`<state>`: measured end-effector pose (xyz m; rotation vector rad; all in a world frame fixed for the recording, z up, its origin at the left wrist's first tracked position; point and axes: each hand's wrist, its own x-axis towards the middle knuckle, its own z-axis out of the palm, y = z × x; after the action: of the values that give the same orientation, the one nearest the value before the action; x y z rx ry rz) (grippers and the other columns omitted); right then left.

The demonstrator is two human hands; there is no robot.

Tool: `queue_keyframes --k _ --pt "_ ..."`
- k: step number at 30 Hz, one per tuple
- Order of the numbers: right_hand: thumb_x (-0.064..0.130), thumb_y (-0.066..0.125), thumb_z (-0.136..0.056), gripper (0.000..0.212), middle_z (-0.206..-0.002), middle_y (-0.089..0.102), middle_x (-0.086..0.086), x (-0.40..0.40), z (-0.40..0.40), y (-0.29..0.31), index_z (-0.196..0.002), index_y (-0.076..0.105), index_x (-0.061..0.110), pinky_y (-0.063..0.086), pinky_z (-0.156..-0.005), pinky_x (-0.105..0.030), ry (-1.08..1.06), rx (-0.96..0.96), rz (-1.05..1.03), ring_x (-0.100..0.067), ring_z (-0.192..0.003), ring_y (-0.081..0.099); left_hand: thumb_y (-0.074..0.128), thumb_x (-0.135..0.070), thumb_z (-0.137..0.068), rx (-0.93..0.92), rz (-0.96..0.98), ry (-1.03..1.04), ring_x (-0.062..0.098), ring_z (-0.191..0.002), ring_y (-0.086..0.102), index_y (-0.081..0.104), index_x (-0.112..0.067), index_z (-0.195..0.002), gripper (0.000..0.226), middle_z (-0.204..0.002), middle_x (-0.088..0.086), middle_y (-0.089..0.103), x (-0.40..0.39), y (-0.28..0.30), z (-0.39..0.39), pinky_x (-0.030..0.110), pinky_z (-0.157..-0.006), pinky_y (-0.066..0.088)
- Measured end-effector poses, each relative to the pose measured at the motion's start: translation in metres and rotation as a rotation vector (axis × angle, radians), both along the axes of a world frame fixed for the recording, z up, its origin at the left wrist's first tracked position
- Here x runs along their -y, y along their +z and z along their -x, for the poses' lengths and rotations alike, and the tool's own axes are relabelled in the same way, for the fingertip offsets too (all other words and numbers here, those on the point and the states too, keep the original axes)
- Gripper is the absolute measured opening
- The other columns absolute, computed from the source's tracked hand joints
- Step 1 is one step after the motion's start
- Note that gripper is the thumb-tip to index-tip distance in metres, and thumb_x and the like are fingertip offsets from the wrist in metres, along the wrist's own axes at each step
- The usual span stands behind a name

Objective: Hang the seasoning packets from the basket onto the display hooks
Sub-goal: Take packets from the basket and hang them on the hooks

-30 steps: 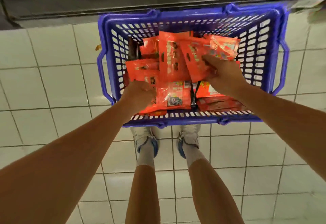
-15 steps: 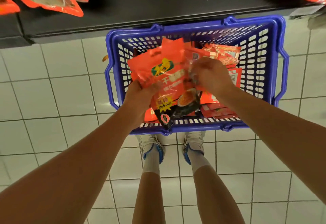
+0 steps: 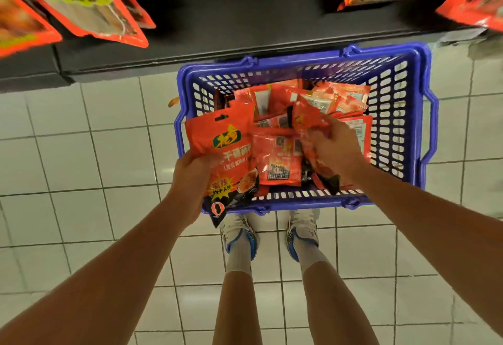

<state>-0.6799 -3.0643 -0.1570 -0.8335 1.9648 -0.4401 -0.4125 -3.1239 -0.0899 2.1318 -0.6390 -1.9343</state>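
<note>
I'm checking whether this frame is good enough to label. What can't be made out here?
- Display hooks: head view, cut off by the top edge; only the lower parts of the hanging packets show.
- Right hand: a red packet hides its fingertips.
- Basket bottom: head view, buried under the packet pile.
- Left hand holds a large packet; the small print is blurred.
</note>
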Motion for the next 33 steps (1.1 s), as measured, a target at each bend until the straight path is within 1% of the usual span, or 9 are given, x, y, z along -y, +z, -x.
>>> queue_keyframes --k 2,5,11,15,18,21,25,29,33 --pt "0.026 0.064 -0.091 0.004 -0.073 0.075 0.009 -0.005 0.013 0.021 -0.090 0.068 0.027 0.053 -0.068 -0.032 -0.275 0.258 -0.079 -0.017 -0.076 0.073 0.062 -0.004 -0.086 0.006 0.003 -0.017 0.033 -0.094 0.076 0.066 -0.019 -0.122 0.039 -0.104 0.006 0.078 -0.001 0.016 0.008 0.053 -0.084 0.061" --pt "0.025 0.068 -0.072 0.028 -0.086 0.079 0.005 -0.012 0.022 0.058 -0.099 0.069 0.027 0.059 -0.071 -0.037 -0.454 0.538 -0.152 -0.020 -0.083 0.077 0.060 -0.008 -0.092 0.014 0.032 -0.020 0.033 -0.098 0.074 0.064 -0.020 -0.125 0.035 -0.110 0.007 0.076 -0.002 0.042 0.020 0.056 -0.090 0.058" --pt "0.023 0.066 -0.065 0.040 -0.093 0.078 -0.003 -0.023 0.015 0.136 -0.105 0.069 0.022 0.060 -0.078 -0.043 -0.555 0.647 -0.109 -0.029 -0.093 0.074 0.061 -0.012 -0.097 0.004 0.036 -0.019 0.030 -0.102 0.073 0.062 -0.023 -0.127 0.032 -0.115 0.004 0.075 -0.015 0.118 0.029 0.055 -0.094 0.057" --pt "0.032 0.072 -0.074 0.039 -0.103 0.078 -0.006 -0.030 0.003 0.212 -0.112 0.070 0.023 0.062 -0.069 -0.042 -0.627 0.705 0.000 -0.027 -0.091 0.076 0.063 -0.012 -0.095 -0.011 0.093 0.009 0.031 -0.100 0.074 0.065 -0.022 -0.125 0.032 -0.112 0.005 0.076 -0.020 0.194 0.020 0.052 -0.090 0.059" --pt "0.055 0.077 -0.075 0.043 -0.107 0.078 -0.006 -0.026 -0.004 0.290 -0.110 0.073 0.029 0.063 -0.075 -0.046 -0.615 0.645 0.079 -0.027 -0.095 0.076 0.065 -0.014 -0.094 -0.027 0.151 0.048 0.028 -0.094 0.076 0.066 -0.024 -0.120 0.028 -0.105 0.001 0.078 -0.019 0.265 0.013 0.043 -0.077 0.062" --pt "0.047 0.080 -0.074 0.032 -0.097 0.079 -0.003 -0.015 -0.008 0.372 -0.100 0.078 0.027 0.064 -0.069 -0.045 -0.575 0.545 0.133 -0.023 -0.086 0.077 0.066 -0.010 -0.092 -0.041 0.226 0.075 0.021 -0.087 0.077 0.068 -0.024 -0.113 0.025 -0.097 -0.002 0.080 -0.017 0.340 0.011 0.029 -0.062 0.061" --pt "0.042 0.075 -0.083 0.012 -0.095 0.079 0.008 0.005 -0.005 0.490 -0.090 0.076 0.052 0.060 -0.067 -0.025 -0.433 0.440 0.327 -0.004 -0.078 0.074 0.068 -0.015 -0.094 -0.062 0.384 0.099 0.015 -0.081 0.077 0.068 -0.024 -0.109 0.018 -0.095 -0.005 0.080 -0.017 0.442 0.011 0.022 -0.060 0.059" --pt "0.041 0.072 -0.083 0.013 -0.091 0.076 0.025 0.024 0.001 0.598 -0.092 0.075 0.050 0.055 -0.086 -0.030 -0.238 0.331 0.521 0.001 -0.086 0.071 0.068 -0.029 -0.096 -0.048 0.583 0.093 0.008 -0.087 0.076 0.067 -0.027 -0.107 0.011 -0.093 -0.014 0.079 -0.020 0.530 0.011 0.019 -0.068 0.059" --pt "0.055 0.069 -0.081 0.012 -0.087 0.077 0.020 0.037 -0.002 0.687 -0.091 0.074 0.049 0.058 -0.073 -0.030 -0.058 0.311 0.637 0.000 -0.079 0.072 0.069 -0.032 -0.094 -0.082 0.739 0.103 0.013 -0.093 0.076 0.068 -0.028 -0.106 0.013 -0.097 -0.013 0.079 -0.016 0.600 0.000 0.021 -0.072 0.060"
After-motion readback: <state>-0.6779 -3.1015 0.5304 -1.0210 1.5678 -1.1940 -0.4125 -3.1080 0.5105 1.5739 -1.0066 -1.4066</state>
